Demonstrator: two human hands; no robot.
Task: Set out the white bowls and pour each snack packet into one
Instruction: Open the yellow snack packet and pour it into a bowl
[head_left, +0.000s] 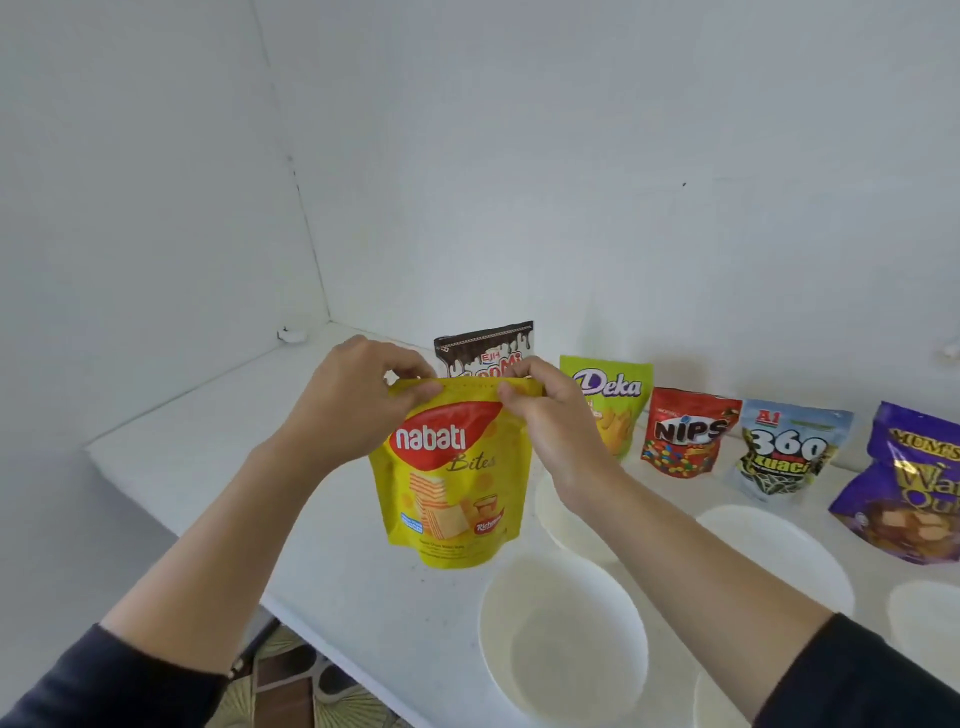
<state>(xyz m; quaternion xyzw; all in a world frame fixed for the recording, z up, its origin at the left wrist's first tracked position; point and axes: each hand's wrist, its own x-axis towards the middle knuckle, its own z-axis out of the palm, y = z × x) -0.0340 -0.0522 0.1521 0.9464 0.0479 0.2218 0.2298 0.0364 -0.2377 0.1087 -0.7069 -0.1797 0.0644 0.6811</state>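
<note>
We hold the yellow packet (452, 483) upright in front of us, its long axis running top to bottom and its sealed top strip lying level from side to side. Both hands sit on that strip. Our left hand (358, 400) pinches the left corner with curled fingers and thumb, and our right hand (550, 421) pinches just right of the middle, so only a short run of seal shows between them. The packet hangs below both hands, its printed front facing us. It looks lifted a little off the white table (208, 441), though we cannot be sure its bottom edge is free. We judge that opening it depends on that short span, where the two hands can pull against each other. The nearest bowl (498, 613) stands just below and to the right of the packet's bottom edge, nearer our right hand, so pouring would mean tipping the mouth down that way. More bowls (779, 545) and the other packets (685, 431) stand further right.
</note>
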